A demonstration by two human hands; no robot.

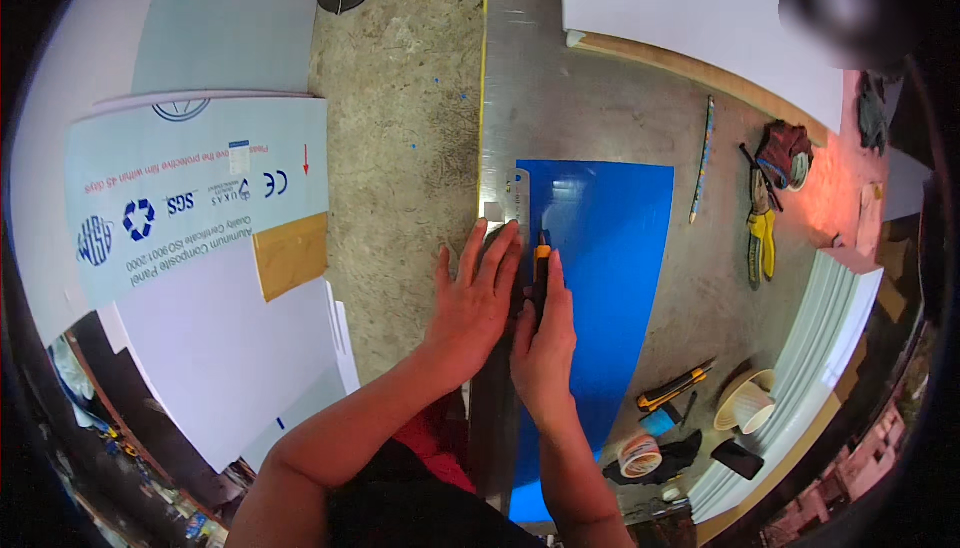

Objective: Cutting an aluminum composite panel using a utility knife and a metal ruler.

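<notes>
A long blue sheet (615, 268) lies on the grey metal worktop, with a metal ruler (522, 193) along its left edge. My left hand (472, 298) rests flat beside and partly over the ruler, its fingers stretched forward. In my right hand (547, 343) is a black and orange utility knife (543, 253), gripped with the index finger along its top. The knife's front end points away from me, over the blue sheet just right of the ruler. Its tip is too small to make out, so I cannot tell whether it touches the sheet.
Right of the sheet lie a patterned pencil (702, 160), yellow-handled snips (761, 238), dark red gloves (785, 153), a second utility knife (677, 386), a tape roll (640, 458) and a phone (737, 459). White panels (700, 18) sit far right; printed panels (200, 188) stand left.
</notes>
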